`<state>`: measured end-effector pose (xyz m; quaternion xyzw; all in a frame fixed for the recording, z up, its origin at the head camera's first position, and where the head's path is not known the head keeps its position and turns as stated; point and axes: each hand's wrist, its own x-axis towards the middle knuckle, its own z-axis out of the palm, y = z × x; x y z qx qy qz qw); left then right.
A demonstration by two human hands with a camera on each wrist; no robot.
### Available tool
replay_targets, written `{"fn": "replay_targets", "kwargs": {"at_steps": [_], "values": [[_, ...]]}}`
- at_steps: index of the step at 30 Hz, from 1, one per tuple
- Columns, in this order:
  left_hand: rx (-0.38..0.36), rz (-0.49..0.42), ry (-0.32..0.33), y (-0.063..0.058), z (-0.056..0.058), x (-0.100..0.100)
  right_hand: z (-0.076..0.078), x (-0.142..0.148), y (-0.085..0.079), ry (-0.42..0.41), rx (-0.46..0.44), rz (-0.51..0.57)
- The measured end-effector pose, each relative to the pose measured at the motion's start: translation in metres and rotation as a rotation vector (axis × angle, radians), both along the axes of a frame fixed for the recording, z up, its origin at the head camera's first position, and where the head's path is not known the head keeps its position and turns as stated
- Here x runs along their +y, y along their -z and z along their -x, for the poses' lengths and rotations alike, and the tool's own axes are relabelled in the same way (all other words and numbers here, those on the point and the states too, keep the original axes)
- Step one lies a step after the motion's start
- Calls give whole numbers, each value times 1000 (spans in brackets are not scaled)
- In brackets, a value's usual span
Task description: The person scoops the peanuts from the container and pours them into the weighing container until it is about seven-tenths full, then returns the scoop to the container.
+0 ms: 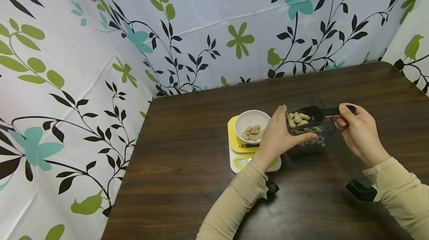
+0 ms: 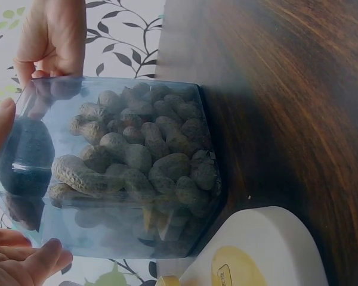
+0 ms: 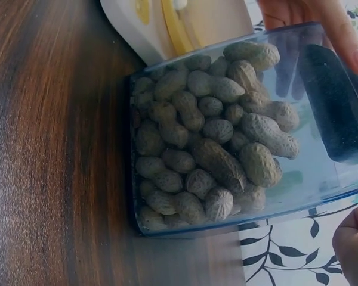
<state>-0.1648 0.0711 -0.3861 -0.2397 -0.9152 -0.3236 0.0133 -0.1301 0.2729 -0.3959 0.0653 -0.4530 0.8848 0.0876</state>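
Peanuts (image 1: 296, 119) lie in the black scoop (image 1: 315, 116), which is in the upper part of the clear container (image 3: 304, 170), above the larger heap of nuts; whether the scoop touches this heap, we cannot tell. We see that the right hand (image 1: 360, 128) pinches the handle between the thumb and the fingers, near its end. The left hand (image 1: 278, 133) grips the container: its fingers lie along the left wall, and its thumb reaches across the near side, close to the rim. The long axis of the scoop runs sideways, with the handle to the right and the loaded mouth to the left. For us, the most important relation is this one: the white bowl (image 1: 251, 118) is to the left of the scoop, so the mouth points toward it, but the left wall and the left hand stand between them. The left hand is therefore nearer to the bowl, just beside it, while the right hand is on the far side of the container. We judge that any way from scoop to bowl must pass over this wall and these fingers. The bowl, with some peanuts inside, rests on the yellow-and-white scale (image 1: 235, 147), whose figures we cannot read with certainty.
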Motion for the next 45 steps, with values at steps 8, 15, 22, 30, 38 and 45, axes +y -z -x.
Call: {"fn": "replay_targets", "kwargs": {"at_steps": [8,15,22,30,38,45], "values": [[-26,-15,0,3,0,-3,0,0,3,-34,-71,142],[-35,-27,-4,4,0,-6,2,-1,0,-19,-84,170],[-13,-11,-26,-5,3,-13,11,-5,-16,8,-76,150],[40,-29,-49,-19,13,-33,23,-16,-39,1,-63,113],[115,-17,-143,-23,22,-59,33,-43,-51,-13,-126,-49],[128,-78,-198,-7,25,-84,38,-60,-49,-70,-185,-141]]}}
